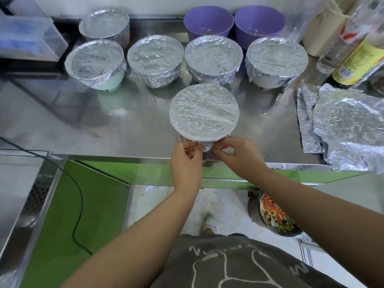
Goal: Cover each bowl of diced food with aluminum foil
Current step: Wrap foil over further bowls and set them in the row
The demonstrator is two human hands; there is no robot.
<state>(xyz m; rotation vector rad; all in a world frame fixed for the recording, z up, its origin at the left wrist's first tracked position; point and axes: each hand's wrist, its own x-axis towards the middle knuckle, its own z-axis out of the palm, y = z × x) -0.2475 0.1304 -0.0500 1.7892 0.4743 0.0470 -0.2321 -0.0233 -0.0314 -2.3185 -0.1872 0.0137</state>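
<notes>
Foil-covered bowl [204, 113] upright (near counter's edge).

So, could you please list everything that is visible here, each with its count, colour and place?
front bowl: one, silver foil over it, near counter edge.
covered bowls: five, silver foil, behind it; four in a row, one back left.
purple bowls: two, purple, uncovered, at the back.
loose foil: crumpled sheets, silver, counter right.
bottles: two at least, one clear, one yellow-labelled, back right.
metal bowl: one, holds orange and green diced food, below counter, right.
cable: one, black, lower left.
counter: one, steel.
left hand: one, pinches foil at front bowl's near rim.
right hand: one, pinches the same foil edge.
</notes>
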